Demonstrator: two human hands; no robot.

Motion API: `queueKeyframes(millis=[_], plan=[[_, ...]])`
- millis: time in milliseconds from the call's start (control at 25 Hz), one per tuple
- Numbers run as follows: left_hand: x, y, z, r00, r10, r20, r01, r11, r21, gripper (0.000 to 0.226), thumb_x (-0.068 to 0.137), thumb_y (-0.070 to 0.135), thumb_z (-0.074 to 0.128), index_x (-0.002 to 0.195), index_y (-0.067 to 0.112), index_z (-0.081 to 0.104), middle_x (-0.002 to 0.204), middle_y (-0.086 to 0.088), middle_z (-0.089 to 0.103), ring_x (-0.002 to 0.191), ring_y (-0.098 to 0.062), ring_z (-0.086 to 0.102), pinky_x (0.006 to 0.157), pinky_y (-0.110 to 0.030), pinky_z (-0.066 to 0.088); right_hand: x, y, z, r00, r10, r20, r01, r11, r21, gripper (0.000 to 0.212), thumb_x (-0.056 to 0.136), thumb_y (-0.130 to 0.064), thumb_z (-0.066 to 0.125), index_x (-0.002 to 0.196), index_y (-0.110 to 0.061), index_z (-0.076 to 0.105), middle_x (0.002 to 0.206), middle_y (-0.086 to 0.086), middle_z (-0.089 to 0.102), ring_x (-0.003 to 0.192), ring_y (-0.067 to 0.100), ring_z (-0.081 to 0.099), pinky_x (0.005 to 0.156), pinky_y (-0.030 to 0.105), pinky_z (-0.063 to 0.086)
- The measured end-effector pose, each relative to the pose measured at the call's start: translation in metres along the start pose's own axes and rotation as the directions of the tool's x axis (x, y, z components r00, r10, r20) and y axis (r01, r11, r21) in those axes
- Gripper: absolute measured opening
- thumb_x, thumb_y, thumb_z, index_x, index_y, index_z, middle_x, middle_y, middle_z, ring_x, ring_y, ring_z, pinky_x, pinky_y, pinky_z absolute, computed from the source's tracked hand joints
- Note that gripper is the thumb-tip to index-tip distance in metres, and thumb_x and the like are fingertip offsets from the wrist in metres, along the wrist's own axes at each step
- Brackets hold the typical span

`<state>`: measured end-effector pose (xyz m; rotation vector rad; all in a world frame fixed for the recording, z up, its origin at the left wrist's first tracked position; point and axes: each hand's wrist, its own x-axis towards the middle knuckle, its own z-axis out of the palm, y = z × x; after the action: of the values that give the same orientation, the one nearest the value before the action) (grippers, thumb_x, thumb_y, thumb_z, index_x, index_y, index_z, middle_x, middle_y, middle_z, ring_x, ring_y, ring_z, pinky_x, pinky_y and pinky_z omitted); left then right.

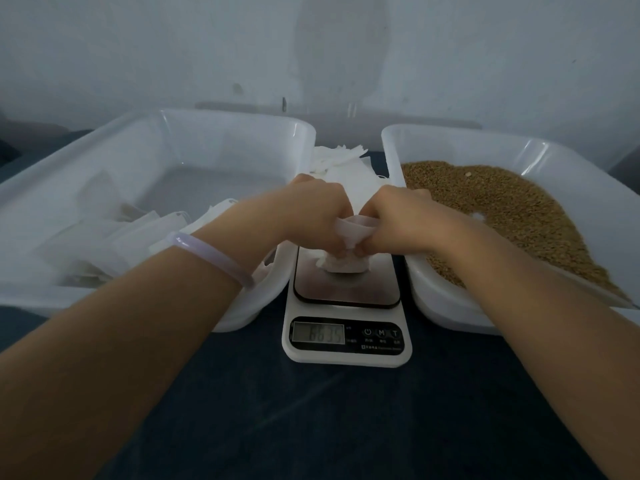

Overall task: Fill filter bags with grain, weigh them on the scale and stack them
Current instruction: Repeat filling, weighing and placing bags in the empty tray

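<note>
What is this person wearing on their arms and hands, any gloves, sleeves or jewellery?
No gloves: the left hand and right hand are bare, and no sleeves show on either forearm. The only thing worn is a smooth, round, pale lilac bangle, slightly see-through, on the left wrist. The right wrist carries nothing.

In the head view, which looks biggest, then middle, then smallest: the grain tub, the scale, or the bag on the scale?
1. grain tub
2. scale
3. bag, clearly the smallest
</note>
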<state>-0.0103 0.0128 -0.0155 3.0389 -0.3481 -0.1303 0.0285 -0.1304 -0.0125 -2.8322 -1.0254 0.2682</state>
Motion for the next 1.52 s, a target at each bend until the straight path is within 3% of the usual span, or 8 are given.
queueKeyframes(millis=[120,240,320,520,760,920,1520], plan=[[-0.004,0.001,0.003,0.999,0.042,-0.029,-0.043,0.999,-0.021,0.019,0.078,0.04,0.062,0.07,0.031,0.047,0.068,0.01,0.052,0.087,-0.019,0.054,0.09,-0.026,0.025,-0.005,0.003,0.002,0.999,-0.044,-0.032,0.046,0.997,0.062,0.009,0.078,-0.034,0.064,0.078,-0.029,0.057,0.08,-0.007,0.057,0.082,0.013,0.052,0.083,0.036,0.035],[-0.012,0.001,0.0,0.995,-0.008,-0.098,-0.017,0.966,-0.257,0.033,0.062,0.042,0.049,0.09,0.026,0.049,0.082,0.008,0.053,0.092,-0.018,0.05,0.077,-0.026,0.029,-0.008,0.01,0.001,0.998,-0.036,-0.051,0.051,0.943,0.328,0.037,0.072,-0.033,0.067,0.105,-0.034,0.049,0.101,-0.015,0.056,0.1,0.013,0.054,0.086,0.035,0.041],[-0.015,0.0,-0.003,0.992,-0.041,-0.119,-0.01,0.917,-0.399,0.044,0.059,0.038,0.046,0.098,0.019,0.055,0.099,0.001,0.058,0.099,-0.02,0.052,0.084,-0.033,0.041,-0.01,0.011,0.001,0.997,-0.047,-0.059,0.067,0.903,0.424,0.045,0.069,-0.033,0.07,0.108,-0.039,0.048,0.1,-0.023,0.055,0.104,0.009,0.055,0.089,0.035,0.045],[-0.015,0.002,-0.001,0.992,-0.041,-0.119,-0.006,0.929,-0.369,0.048,0.06,0.038,0.044,0.1,0.017,0.06,0.1,-0.004,0.061,0.101,-0.023,0.052,0.082,-0.031,0.038,-0.008,0.011,0.004,0.997,-0.04,-0.064,0.063,0.909,0.413,0.055,0.056,-0.046,0.064,0.11,-0.044,0.049,0.105,-0.023,0.057,0.108,0.01,0.055,0.095,0.04,0.045],[-0.015,0.002,-0.001,0.993,-0.057,-0.105,0.01,0.913,-0.408,0.017,0.06,0.037,0.045,0.076,0.033,0.047,0.093,-0.001,0.058,0.096,-0.022,0.052,0.078,-0.03,0.039,-0.011,0.011,0.004,0.998,-0.032,-0.058,0.053,0.907,0.417,0.054,0.057,-0.046,0.063,0.11,-0.044,0.051,0.104,-0.022,0.059,0.107,0.011,0.055,0.094,0.043,0.045],[-0.014,0.002,0.0,0.992,-0.053,-0.117,0.0,0.911,-0.413,0.032,0.06,0.036,0.045,0.088,0.026,0.053,0.097,-0.004,0.06,0.098,-0.023,0.053,0.085,-0.035,0.043,-0.011,0.011,0.003,0.998,-0.027,-0.054,0.047,0.904,0.425,0.052,0.057,-0.046,0.063,0.109,-0.046,0.051,0.104,-0.022,0.059,0.107,0.01,0.056,0.095,0.042,0.045],[-0.015,0.001,0.0,0.993,-0.063,-0.095,0.012,0.89,-0.455,0.031,0.062,0.035,0.043,0.091,0.03,0.052,0.1,-0.003,0.06,0.097,-0.022,0.053,0.082,-0.034,0.043,-0.008,0.014,0.004,0.999,-0.022,-0.04,0.037,0.898,0.439,0.053,0.057,-0.037,0.055,0.11,-0.044,0.051,0.105,-0.021,0.059,0.108,0.013,0.056,0.095,0.043,0.046]])
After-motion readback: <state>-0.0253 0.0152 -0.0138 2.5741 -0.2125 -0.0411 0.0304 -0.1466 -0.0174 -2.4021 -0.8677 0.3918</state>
